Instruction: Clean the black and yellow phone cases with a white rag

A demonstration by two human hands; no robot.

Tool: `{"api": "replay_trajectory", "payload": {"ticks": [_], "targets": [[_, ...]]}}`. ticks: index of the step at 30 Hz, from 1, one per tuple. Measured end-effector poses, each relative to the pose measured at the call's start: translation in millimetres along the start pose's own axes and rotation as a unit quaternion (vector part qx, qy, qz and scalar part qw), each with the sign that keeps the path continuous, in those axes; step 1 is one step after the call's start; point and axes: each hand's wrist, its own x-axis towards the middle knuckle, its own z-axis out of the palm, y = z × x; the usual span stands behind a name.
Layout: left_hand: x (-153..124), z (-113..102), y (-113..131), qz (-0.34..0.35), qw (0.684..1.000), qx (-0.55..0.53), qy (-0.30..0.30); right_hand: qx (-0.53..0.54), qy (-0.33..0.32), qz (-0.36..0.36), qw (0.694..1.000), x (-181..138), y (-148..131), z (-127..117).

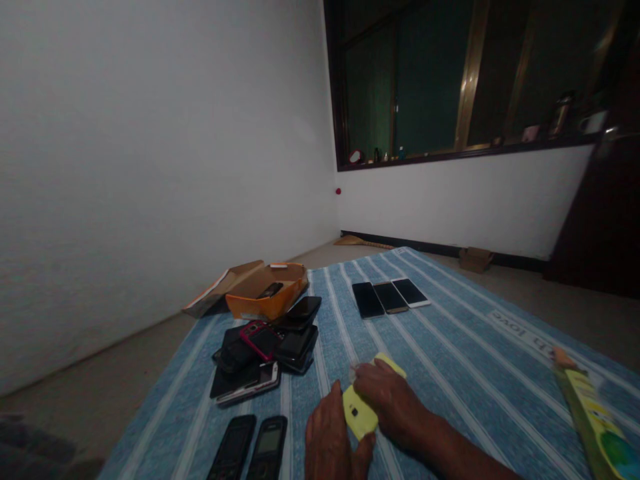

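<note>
A yellow phone case [361, 415] with a small dark camera opening lies on the cloth at the near edge; whether a phone sits inside, I cannot tell. My left hand [330, 437] grips its near end, thumb on one side and fingers on the other. Across its middle lies my right hand [393, 400], fingers curled over it, with more yellow showing beyond the knuckles. Left of my hands are two black keypad phones [270, 443] side by side. Farther back, a heap of phones [265, 343] includes a pink-framed one.
An open orange cardboard box [257, 307] stands behind the heap. Three flat smartphones [385, 298] lie in a row at the back. A yellow-and-green packet [593, 417] is at the right edge of the striped blue cloth [450, 373].
</note>
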Motion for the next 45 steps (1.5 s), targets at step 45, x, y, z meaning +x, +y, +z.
{"api": "replay_trajectory", "payload": {"ticks": [45], "targets": [[4.1, -7.9, 9.3, 0.069, 0.996, 0.052, 0.038, -0.028, 0.029, -0.002, 0.999, -27.0, 2.2, 7.3]]}}
